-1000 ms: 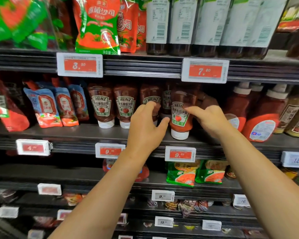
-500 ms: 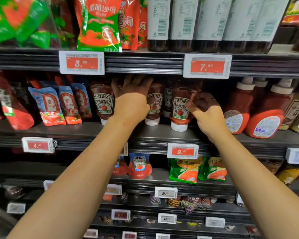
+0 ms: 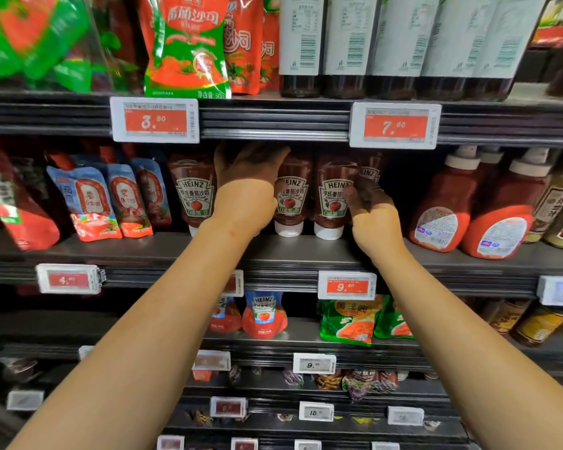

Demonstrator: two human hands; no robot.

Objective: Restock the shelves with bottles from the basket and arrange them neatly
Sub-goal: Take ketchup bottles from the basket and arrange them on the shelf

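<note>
While the left hand [image 3: 246, 193] wraps a Heinz ketchup bottle [image 3: 291, 196] near the shelf's [image 3: 111, 248] front edge, the right hand [image 3: 371, 209] pinches its neighbour [image 3: 330, 196]; cap-down, squeezable plastic, probably top-heavy: grip mid-body.

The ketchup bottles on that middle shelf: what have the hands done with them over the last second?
The left hand rose from the shelf's front edge and reached in over a Heinz bottle hidden behind it, fingers curled on top. The right hand, which was pointing, closed its fingers on the bottle at the right end of the row. The other bottles, the pouches and the price tags stayed put.
</note>
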